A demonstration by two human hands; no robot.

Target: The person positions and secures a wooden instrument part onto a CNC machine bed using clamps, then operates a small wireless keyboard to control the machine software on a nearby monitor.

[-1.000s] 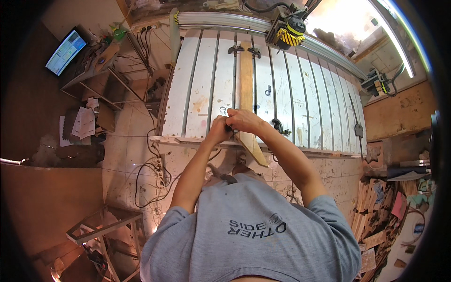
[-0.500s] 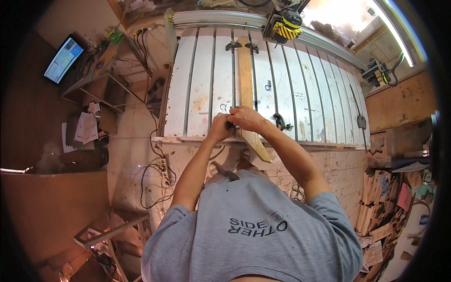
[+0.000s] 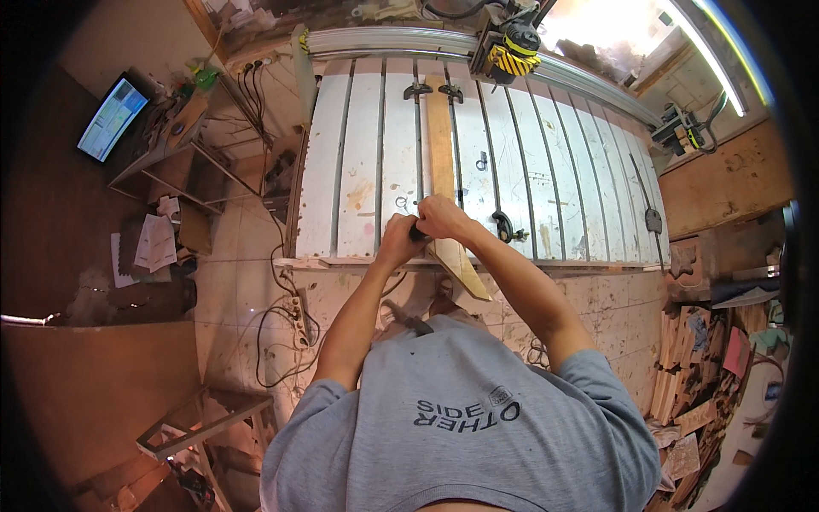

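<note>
A long wooden board (image 3: 441, 145) lies lengthwise on the slotted white machine bed (image 3: 358, 162), its angled near end sticking out past the front edge. Two black clamps, the left one (image 3: 416, 90) and the right one (image 3: 450, 92), sit at either side of its far end. Near the front edge, my left hand (image 3: 398, 240) is closed around a black clamp (image 3: 417, 232), mostly hidden by the fingers. My right hand (image 3: 443, 218) is closed at the top of that same clamp, over the board. Another black clamp (image 3: 507, 227) rests on the bed to the right.
A gantry rail (image 3: 388, 40) with a black and yellow spindle (image 3: 514, 58) spans the far side. Cables and a power strip (image 3: 299, 320) lie on the floor at left. A monitor (image 3: 113, 118) stands at far left; wood offcuts (image 3: 682, 367) are piled at right.
My right hand has turned slightly, its fingers curling in more at the clamp. My left hand keeps its hold. The whole view has shifted a little; the board looks unmoved on the bed.
</note>
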